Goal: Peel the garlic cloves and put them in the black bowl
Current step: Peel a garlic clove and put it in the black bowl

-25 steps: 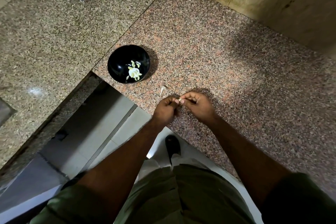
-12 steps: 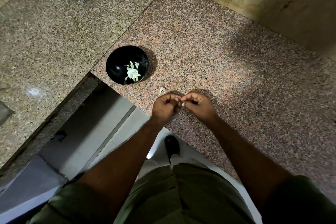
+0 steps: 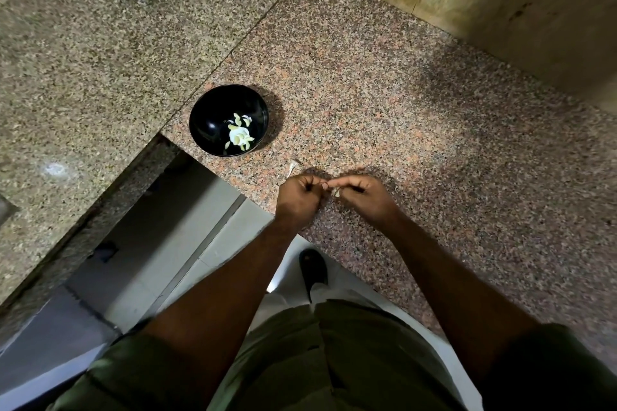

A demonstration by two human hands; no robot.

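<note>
Fingers [image 3: 329, 184]: both hands pinching one clove [image 3: 337, 191] between them, just above the surface [image 3: 384, 103]. Left hand [image 3: 298, 197] and right hand [image 3: 364, 195] are meeting fingertip to fingertip. Advice: be steadying with one hand, stripping skin with the other. Count: one bowl [image 3: 208, 117], left of the hands, holding several peeled cloves; one skin scrap [image 3: 293, 166] lying between.

I see my left hand [image 3: 298, 198] and right hand [image 3: 362, 197] meeting over the granite counter [image 3: 417, 117], both pinching 1 small garlic clove [image 3: 336, 191] between curled fingertips. A black bowl [image 3: 203, 120] sits near the counter's edge to the left, with pale peeled cloves [image 3: 239, 136] inside. A scrap of garlic skin [image 3: 292, 166] lies just beyond my left hand.
</note>
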